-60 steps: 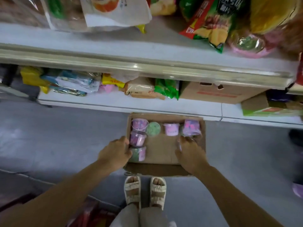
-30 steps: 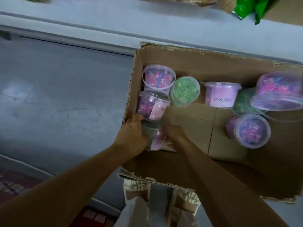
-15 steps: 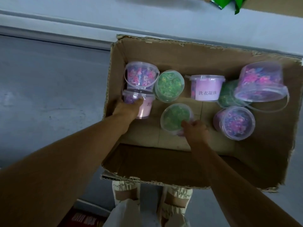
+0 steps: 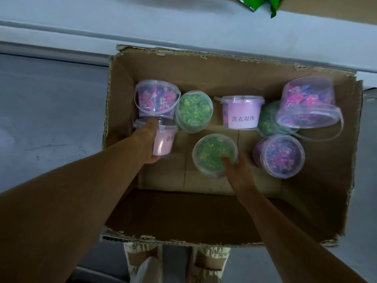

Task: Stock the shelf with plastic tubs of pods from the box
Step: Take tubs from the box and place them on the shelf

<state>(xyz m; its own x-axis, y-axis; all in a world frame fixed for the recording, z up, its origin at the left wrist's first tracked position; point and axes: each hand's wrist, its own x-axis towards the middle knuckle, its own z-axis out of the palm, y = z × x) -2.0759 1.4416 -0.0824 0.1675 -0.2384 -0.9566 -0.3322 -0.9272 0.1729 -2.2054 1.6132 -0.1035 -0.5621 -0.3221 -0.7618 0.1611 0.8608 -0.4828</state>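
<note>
An open cardboard box (image 4: 224,66) sits on the floor and holds several clear plastic tubs of pods. My left hand (image 4: 145,139) grips a pink-labelled tub (image 4: 166,142) at the box's left wall. My right hand (image 4: 237,170) holds the near side of a green-pod tub (image 4: 212,153) in the box's middle. Behind them lie a pink-purple tub (image 4: 156,98), a green tub (image 4: 193,110) and a labelled purple tub (image 4: 242,113). At the right are a large tilted pink tub (image 4: 308,103), a green tub (image 4: 267,119) partly under it, and a purple tub (image 4: 278,156).
The bottom shelf (image 4: 183,23) runs across the top, pale and flat, with green packets (image 4: 259,3) at its back. Grey floor (image 4: 51,119) lies left of the box. My sandalled feet (image 4: 175,262) stand just behind the box's near wall.
The view dropped from the shelves down into the box. My right hand took the green tub from beside my left hand and brought it to the box's middle; my left hand moved up onto the pink-labelled tub.
</note>
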